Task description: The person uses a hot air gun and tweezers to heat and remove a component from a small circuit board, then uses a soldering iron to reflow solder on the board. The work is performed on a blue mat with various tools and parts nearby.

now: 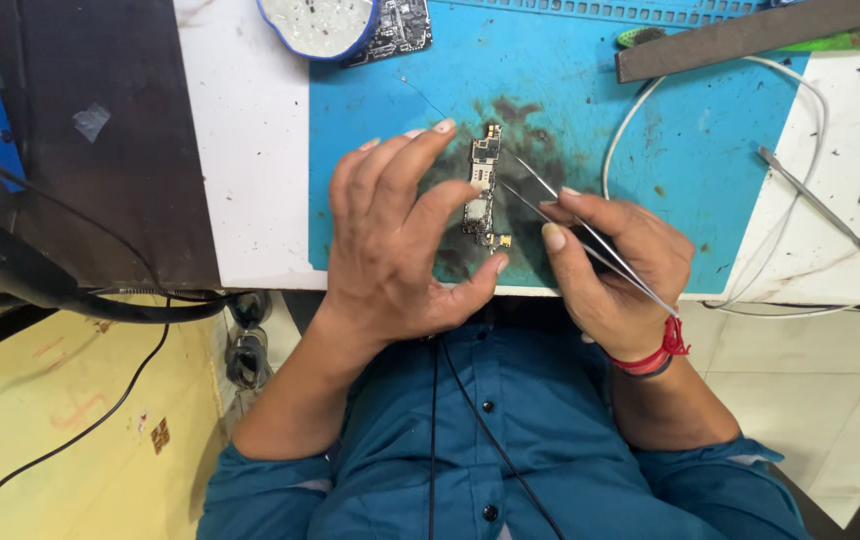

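While your left hand spreads over blue mat, fingers apart, fingertip and thumb steady small circuit board at mat's stained middle. Your right hand pinches tweezers, fingers clamped on them; tips near board's right edge, contact unclear. White cable loops right on desk. Second pair of tweezers lies well apart.

white dish cut off at top edge

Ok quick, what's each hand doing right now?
Left hand: open, fingertips steadying the circuit board.
Right hand: closed on tweezers.
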